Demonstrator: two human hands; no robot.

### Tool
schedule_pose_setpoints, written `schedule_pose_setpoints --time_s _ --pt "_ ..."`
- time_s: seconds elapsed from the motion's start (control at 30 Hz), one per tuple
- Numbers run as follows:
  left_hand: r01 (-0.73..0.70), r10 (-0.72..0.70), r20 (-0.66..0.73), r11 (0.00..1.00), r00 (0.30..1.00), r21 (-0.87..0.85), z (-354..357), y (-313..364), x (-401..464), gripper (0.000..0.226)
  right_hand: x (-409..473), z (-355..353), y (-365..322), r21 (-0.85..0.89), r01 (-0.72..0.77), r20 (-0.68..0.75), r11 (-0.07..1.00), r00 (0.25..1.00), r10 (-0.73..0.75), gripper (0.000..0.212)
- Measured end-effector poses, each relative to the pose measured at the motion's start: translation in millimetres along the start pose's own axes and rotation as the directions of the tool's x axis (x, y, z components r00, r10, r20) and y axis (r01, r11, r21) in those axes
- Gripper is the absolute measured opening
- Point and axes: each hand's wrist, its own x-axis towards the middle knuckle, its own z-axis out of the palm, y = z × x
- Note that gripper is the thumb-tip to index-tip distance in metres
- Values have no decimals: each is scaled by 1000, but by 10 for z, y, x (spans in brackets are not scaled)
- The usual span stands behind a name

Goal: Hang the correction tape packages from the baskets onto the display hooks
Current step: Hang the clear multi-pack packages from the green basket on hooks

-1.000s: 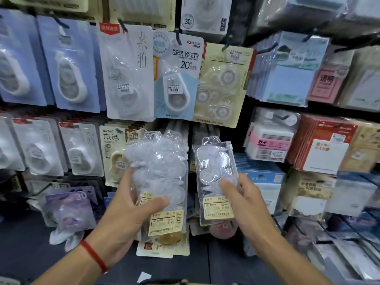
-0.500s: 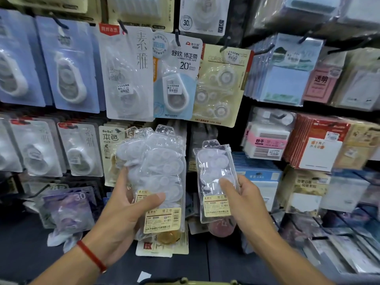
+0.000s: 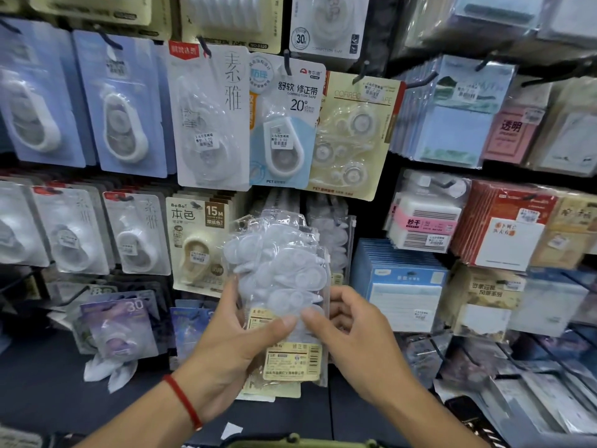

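A stack of clear correction tape packages [image 3: 281, 279] with yellow labels sits upright in front of the display. My left hand [image 3: 232, 344] grips the stack from the left, thumb across its front. My right hand [image 3: 352, 334] holds its right edge, thumb on the front and fingers curled behind. One similar clear package [image 3: 332, 240] hangs on the hook right behind the stack. A greenish basket rim [image 3: 300, 439] shows at the bottom edge; its contents are hidden.
Carded correction tapes [image 3: 284, 124] hang in rows on black hooks across the left and centre. Sticky-note packs [image 3: 452, 111] and blue pads [image 3: 403, 286] fill the right side. A purple package [image 3: 119, 328] lies low on the left.
The single package that my right hand held apart has been brought against the stack in my left hand. Both hands have come together at the centre.
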Motion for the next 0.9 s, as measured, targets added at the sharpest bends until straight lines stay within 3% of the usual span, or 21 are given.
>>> schedule_pose_setpoints --time_s 0.1,0.17,0.33,0.37,0.67,0.83,0.9 --pt "44 -44 -8 999 999 -20 -6 -5 23 94 16 -21 -5 154 -31 12 988 999 29 10" --pt "42 -43 -40 999 998 -21 -39 4 38 84 32 -53 -10 178 -31 -71 984 996 45 6" --pt "-43 51 -137 997 989 59 -108 57 49 84 91 -191 16 195 -65 -248 979 962 113 13" --pt "-55 64 -143 996 988 68 -118 67 47 83 106 -214 31 198 -74 -255 977 959 124 5" --pt "-80 87 -130 995 988 58 -153 99 41 79 180 -259 61 229 -28 -230 973 970 82 7" --pt "-89 96 -125 994 987 61 -146 119 33 79 179 -252 78 174 -36 -245 984 966 78 15" --pt "-86 93 -125 995 988 58 -145 124 29 78 168 -272 72 -78 -23 -297 997 955 -2 27"
